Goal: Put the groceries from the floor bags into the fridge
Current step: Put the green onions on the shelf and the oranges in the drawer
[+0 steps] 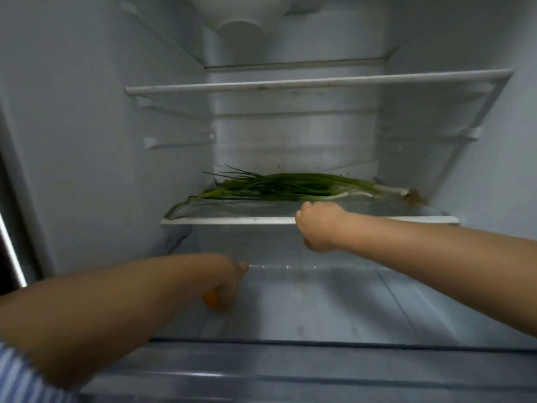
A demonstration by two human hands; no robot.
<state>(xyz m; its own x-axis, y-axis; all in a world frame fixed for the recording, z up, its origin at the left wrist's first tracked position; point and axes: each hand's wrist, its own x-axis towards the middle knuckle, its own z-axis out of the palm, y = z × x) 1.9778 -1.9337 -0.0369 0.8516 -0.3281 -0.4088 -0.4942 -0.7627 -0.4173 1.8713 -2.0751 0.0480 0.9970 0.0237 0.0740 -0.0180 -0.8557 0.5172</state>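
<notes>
Green onions [290, 187] are lying on the glass shelf [232, 220], whose edge the right hand [319, 226] is gripping, while below it the left hand [229, 283] is curling round something small, orange, perhaps fruit [210, 299].

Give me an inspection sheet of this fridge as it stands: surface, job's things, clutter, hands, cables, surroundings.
Surface: glass shelf with a white front edge; another shelf above it; the fridge floor below, with some wet glints at the back.
Job's things: spring onions lie along the glass shelf, roots to the right; a small orange item under the left hand, too hidden to name.
Clutter: dark specks on the back wall near the onion roots.
Hands: left hand low on the fridge floor, curled over the orange item; right hand at the glass shelf's front edge, fingers curled, grip unclear.
Cables: nothing seen.
Surroundings: white fridge walls; striped sleeve at lower left.
</notes>
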